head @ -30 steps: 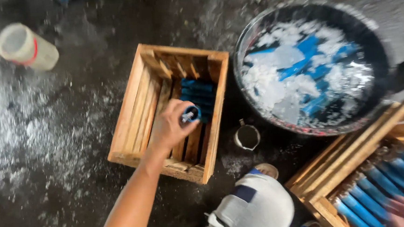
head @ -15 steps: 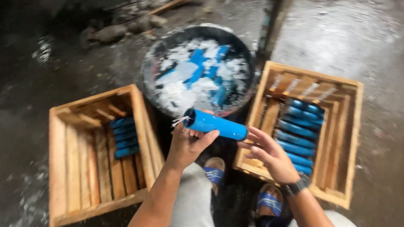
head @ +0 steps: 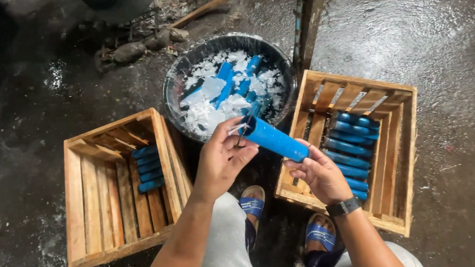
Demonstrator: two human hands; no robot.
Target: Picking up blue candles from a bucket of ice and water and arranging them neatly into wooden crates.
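So both hands are now working one blue tube [head: 275,140], held up between them over the gap in front of the knees. A second ago the left hand [head: 221,161] was down in the crate on its own side, and half a second back the tube was already up but higher; it's now tilting lower toward the right hand [head: 318,173]. The left is pinching something thin and whitish at the tube's upper end, fingers curled; the right is cupping the lower end, loosely closed. Just beyond the hands is sitting a black tub [head: 229,84] of ice chunks and more tubes. Left crate [head: 117,190] is holding a few tubes, right crate [head: 359,142] a longer row.
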